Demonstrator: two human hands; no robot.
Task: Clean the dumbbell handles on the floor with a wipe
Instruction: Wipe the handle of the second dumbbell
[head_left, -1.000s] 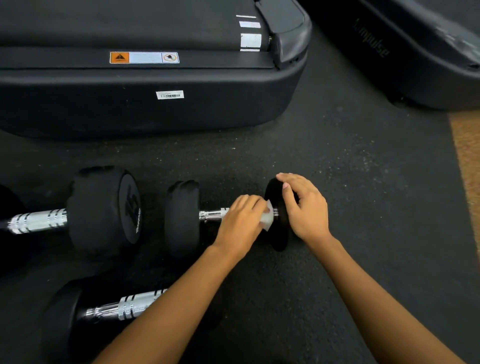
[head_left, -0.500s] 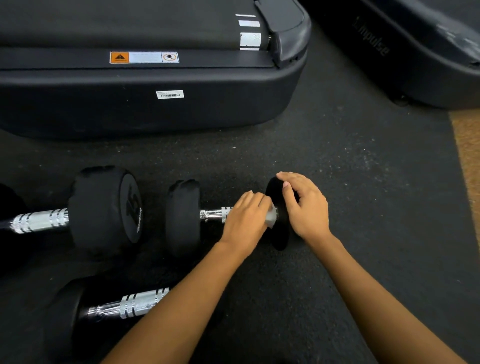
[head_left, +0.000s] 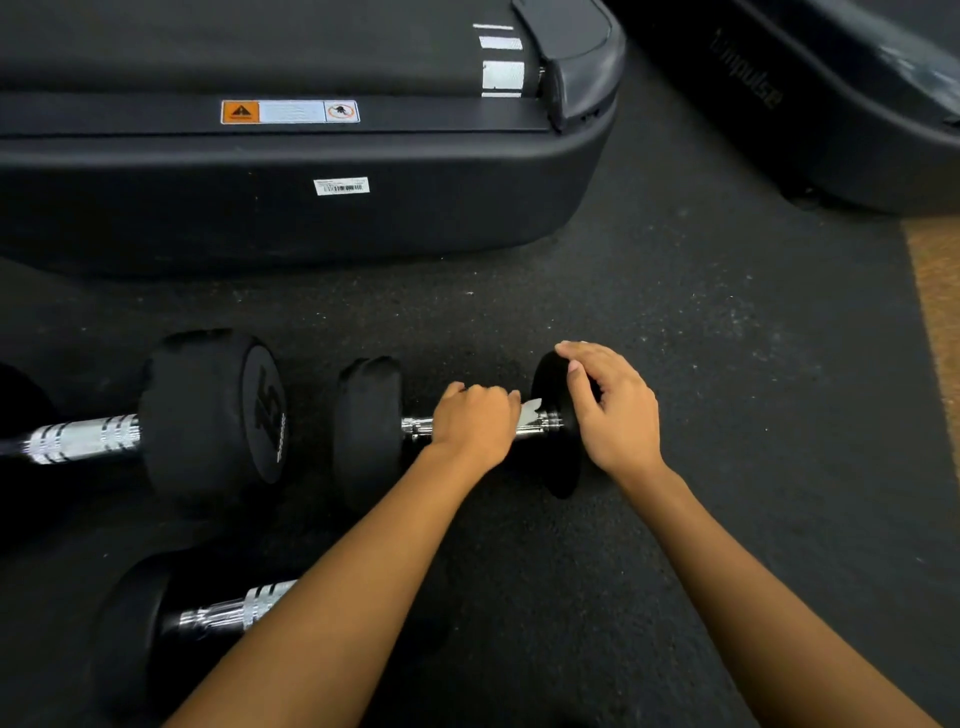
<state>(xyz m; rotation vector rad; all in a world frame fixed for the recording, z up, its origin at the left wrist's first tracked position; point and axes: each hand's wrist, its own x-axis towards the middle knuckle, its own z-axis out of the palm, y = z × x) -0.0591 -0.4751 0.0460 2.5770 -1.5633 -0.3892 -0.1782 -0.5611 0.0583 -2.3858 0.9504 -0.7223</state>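
Head view: we see the left hand (head_left: 475, 423) curled over the chrome handle (head_left: 418, 426) of the small dumbbell (head_left: 366, 431), fingers folded down and pressing a white wipe (head_left: 530, 413) against the bar. Only a crumpled corner of the wipe shows, poking out past the fingertips toward the right end of the handle. The bar is bright and ringed with grooves on either side of the hand.

Just beside it, the right hand (head_left: 615, 415) grips the dumbbell's right head (head_left: 563, 467), fingers bent over the top rim and the thumb lying against the inner face. Both heads are matte black rubber, and the dumbbell lies crosswise on the dark speckled floor (head_left: 675, 338) at the middle of our view.

To the left, nearly touching it end to end, lies a larger dumbbell (head_left: 208, 415) with "15" moulded on its face. A third dumbbell (head_left: 234, 610) sits nearer to us, partly under the left forearm. Behind them we see the black base of a treadmill (head_left: 311, 218) with a warning label and a barcode sticker, and a second machine (head_left: 831, 104) at upper right.
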